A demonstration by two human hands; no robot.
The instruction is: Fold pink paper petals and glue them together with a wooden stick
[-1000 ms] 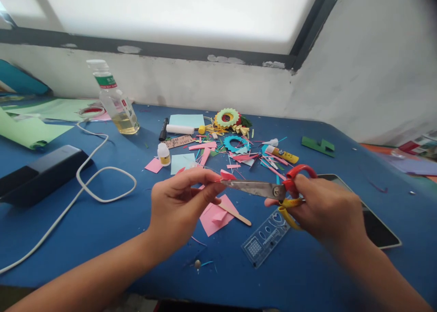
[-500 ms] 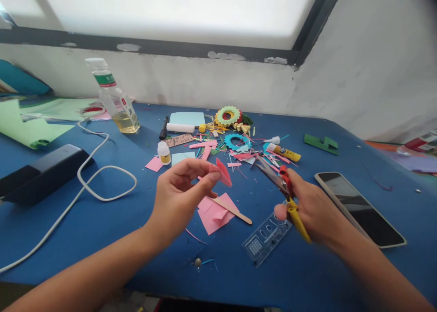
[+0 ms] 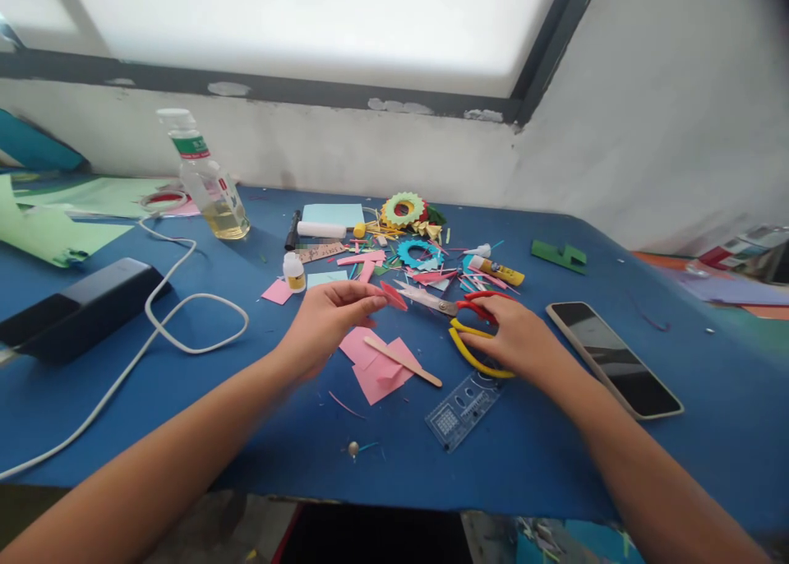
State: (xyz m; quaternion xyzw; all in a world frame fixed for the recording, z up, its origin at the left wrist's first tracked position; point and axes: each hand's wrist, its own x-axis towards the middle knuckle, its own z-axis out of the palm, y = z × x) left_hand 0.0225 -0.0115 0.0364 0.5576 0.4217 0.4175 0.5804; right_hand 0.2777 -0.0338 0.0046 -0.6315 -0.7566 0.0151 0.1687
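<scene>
Scissors point(image 3: 440, 302) flat on bench point(image 3: 555, 457) under right hand point(image 3: 521, 342); fingers on handles, grip unclear. Left hand point(image 3: 326, 321) pinches red paper scrap point(image 3: 393, 295) just off blade tips. Advise light pinch, fingertips clear of blades.

The scissors point(image 3: 444, 305) have dull grey metal blades and smooth, glossy plastic handles, one red and one yellow. The scrap point(image 3: 393, 295) pinched in the left hand point(image 3: 329, 317) is thin matt pink-red paper, much like the pink sheets point(image 3: 376, 368) below it. The stick point(image 3: 402, 361) lying across them is pale bare wood. The stencil ruler point(image 3: 463, 399) is clear plastic. The phone point(image 3: 613, 358) has a glossy dark glass face. The table point(image 3: 185, 399) top is matt blue.
</scene>
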